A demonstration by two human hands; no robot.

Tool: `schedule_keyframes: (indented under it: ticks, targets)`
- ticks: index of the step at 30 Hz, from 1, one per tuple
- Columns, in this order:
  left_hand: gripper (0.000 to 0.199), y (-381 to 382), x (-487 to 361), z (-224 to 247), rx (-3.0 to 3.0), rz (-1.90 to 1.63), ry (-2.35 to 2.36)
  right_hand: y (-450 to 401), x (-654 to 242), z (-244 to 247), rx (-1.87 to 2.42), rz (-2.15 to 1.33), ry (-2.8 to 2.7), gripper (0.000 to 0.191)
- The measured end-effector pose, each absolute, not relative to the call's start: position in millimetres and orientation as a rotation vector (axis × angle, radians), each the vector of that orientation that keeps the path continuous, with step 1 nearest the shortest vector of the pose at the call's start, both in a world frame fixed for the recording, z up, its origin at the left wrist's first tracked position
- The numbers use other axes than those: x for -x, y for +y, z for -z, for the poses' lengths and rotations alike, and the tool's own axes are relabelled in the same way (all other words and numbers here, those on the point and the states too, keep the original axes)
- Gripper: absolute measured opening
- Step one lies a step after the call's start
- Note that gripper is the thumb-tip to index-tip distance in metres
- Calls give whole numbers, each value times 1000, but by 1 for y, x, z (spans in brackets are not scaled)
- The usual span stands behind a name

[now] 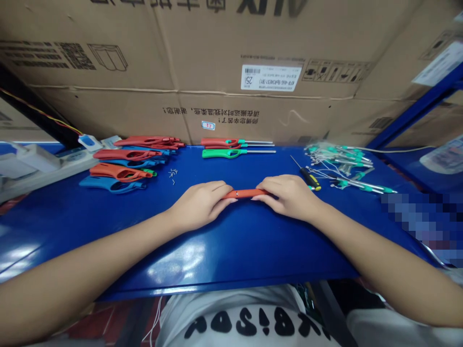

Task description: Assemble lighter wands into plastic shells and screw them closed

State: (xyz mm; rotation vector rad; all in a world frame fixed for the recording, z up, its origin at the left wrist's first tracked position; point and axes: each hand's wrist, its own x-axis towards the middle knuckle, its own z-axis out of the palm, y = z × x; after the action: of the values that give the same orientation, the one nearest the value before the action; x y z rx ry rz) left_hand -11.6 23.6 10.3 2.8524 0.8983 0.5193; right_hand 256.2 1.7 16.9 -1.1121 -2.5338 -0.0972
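Observation:
Between both hands, an orange lighter handle (246, 193) is held edge-on and level above the blue table (235, 250). Its left end is pinched by my left hand (202, 200), with the thumb below and the fingers above. My right hand (289, 196) grips the right end in the same way, and the fingers of both hands cover its ends. Just behind my right hand lies a black and yellow screwdriver (310, 178). A few small screws (173, 174) are scattered on the table beyond my left hand.
Stacked red, orange and blue lighter handles (114, 185) lie at the left, near a power strip (65, 168). Assembled lighters with metal tubes (231, 153) rest at the back. Metal tubes with teal ends and wires (347, 156) pile at the right. A cardboard wall (202, 58) stands behind.

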Motion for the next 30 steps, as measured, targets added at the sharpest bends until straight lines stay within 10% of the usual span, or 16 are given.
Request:
schedule_keyframes:
  ticks: [17, 30]
  targets:
    - [42, 21, 13, -11, -2895, -477, 847, 1, -257, -21, 1008, -186, -2471, 30]
    - [44, 14, 11, -9, -2649, -486, 862, -6, -248, -15, 705, 319, -2434, 17]
